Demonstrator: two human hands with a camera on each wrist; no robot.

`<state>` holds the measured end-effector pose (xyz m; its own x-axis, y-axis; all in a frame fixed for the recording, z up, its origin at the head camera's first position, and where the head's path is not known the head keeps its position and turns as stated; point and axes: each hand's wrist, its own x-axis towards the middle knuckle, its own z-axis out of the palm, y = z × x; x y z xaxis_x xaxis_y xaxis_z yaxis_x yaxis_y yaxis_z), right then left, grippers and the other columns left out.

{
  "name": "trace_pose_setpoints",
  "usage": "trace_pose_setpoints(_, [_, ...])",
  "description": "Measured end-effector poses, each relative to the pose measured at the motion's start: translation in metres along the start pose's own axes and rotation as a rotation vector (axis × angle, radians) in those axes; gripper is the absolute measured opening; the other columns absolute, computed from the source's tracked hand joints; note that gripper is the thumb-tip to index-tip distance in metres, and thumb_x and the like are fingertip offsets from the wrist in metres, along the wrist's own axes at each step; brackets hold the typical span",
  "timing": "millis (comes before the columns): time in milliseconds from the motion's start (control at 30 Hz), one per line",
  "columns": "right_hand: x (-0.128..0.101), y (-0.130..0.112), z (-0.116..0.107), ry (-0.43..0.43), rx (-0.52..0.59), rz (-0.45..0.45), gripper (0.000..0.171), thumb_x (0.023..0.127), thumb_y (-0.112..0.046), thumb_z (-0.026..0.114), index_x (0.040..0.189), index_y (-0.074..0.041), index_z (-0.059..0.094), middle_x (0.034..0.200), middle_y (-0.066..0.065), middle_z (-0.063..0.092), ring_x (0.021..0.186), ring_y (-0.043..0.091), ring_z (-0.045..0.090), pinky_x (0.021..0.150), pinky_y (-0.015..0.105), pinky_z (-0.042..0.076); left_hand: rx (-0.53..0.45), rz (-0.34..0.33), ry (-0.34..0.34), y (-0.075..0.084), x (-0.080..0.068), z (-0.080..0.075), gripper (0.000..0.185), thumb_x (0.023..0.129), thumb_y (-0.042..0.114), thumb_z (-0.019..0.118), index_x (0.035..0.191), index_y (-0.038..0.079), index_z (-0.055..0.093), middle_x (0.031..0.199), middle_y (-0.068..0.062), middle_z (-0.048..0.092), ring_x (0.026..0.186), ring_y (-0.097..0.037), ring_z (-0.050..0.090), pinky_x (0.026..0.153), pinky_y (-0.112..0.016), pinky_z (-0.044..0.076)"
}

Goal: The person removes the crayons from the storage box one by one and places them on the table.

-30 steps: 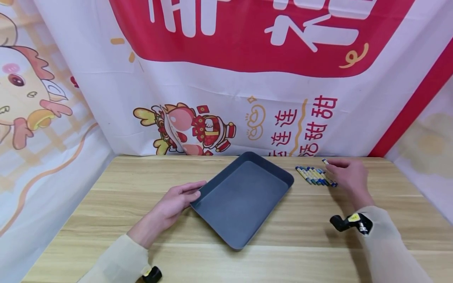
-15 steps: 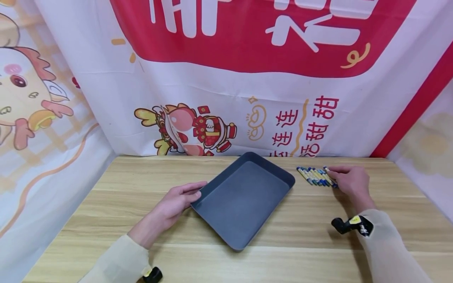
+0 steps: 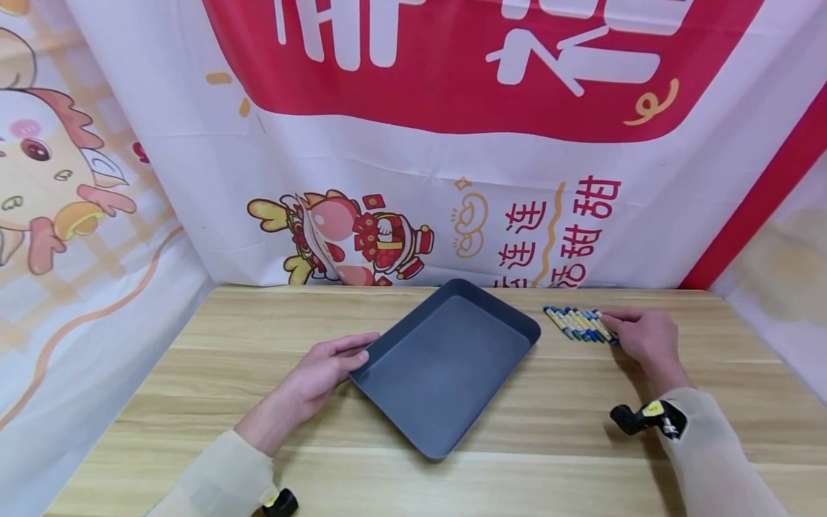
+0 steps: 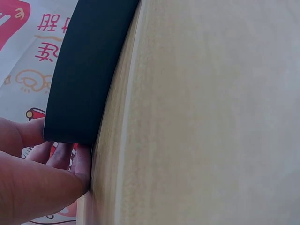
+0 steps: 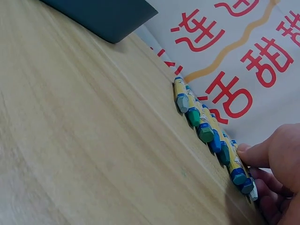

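Head view: one dark tray point(image 3: 446, 424) lies skewed on the wooden table point(image 3: 194, 402), near its middle, with bare wood on every side of it. The left hand point(image 3: 319, 370) rests at the tray's left corner, fingers fairly straight and touching the rim. One row of crayons point(image 3: 578, 323) lies well apart from the tray toward the right rear of the table, close to the banner point(image 3: 413, 165) behind it; about seven can be made out here. The right hand point(image 3: 642, 336) sits at the right end of that row, fingertips on the last crayon.

Left wrist view: the left hand's fingers point(image 4: 65, 157) press against the tray point(image 4: 89, 65) at its corner, thumb along the outer wall; open table runs beside it.

Right wrist view: eight crayons point(image 5: 206, 131) can be counted, side by side and touching. The right hand point(image 5: 276, 164) pinches the end ones between thumb and curled fingers. The tray's corner point(image 5: 103, 16) shows far off.
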<state>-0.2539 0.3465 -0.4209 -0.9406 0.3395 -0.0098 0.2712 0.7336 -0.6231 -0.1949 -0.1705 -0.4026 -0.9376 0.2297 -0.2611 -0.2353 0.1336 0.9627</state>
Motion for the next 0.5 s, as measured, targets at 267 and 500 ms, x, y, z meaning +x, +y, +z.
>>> trace_pose_setpoints(267, [-0.004, -0.002, -0.005, -0.033, -0.033, -0.047, 0.045, 0.104, -0.041, 0.064, 0.131, -0.007, 0.074, 0.141, 0.029, 0.065, 0.132, 0.052, 0.053, 0.105, 0.061, 0.044, 0.003, 0.001, 0.0, 0.001, 0.0, 0.0, 0.045, 0.11, 0.013, 0.056, 0.154, 0.01, 0.056, 0.162, -0.014, 0.053, 0.14, -0.021, 0.058, 0.124, -0.043, 0.044])
trace_pose_setpoints(500, [-0.01, -0.006, -0.019, -0.136, -0.072, -0.089, 0.073, 0.106, -0.059, 0.054, 0.147, 0.0, 0.06, 0.146, 0.034, 0.059, 0.129, 0.051, 0.053, 0.099, 0.061, 0.05, 0.011, 0.004, 0.016, 0.002, 0.002, -0.001, 0.046, 0.11, 0.016, 0.057, 0.155, 0.01, 0.055, 0.162, -0.014, 0.053, 0.143, -0.025, 0.056, 0.125, -0.047, 0.042])
